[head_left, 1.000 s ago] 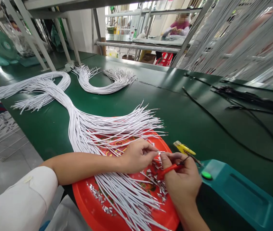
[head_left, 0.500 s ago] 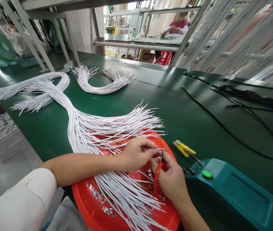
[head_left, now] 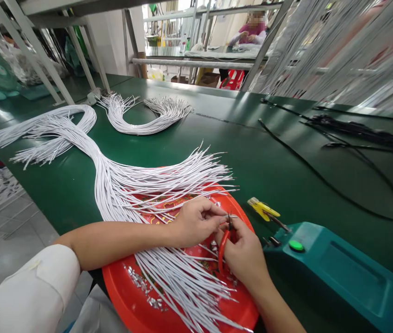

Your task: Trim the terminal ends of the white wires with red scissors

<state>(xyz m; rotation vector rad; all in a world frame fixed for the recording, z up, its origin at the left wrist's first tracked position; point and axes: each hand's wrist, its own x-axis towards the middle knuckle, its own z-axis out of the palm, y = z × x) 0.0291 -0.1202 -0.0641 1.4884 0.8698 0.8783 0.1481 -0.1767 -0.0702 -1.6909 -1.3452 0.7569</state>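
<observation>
- At table's (head_left: 269, 162) near edge, over tray (head_left: 122, 291): pinching wire (head_left: 230, 216) end with left hand (head_left: 194, 224).
- Gripping cutters (head_left: 221, 249) in right hand (head_left: 245, 254), tips at wire.
- Right of tray: snips (head_left: 264, 209), box (head_left: 338, 273).

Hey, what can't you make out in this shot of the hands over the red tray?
Head view only.
1. Tips of the red-handled cutters: hidden between left hand and right hand.
2. End of the white wire the left hand pinches: too small, partly covered by fingertips.
3. Red tray: near rim cut off by the bottom edge.
4. Teal machine: lower part cut off likewise.
</observation>
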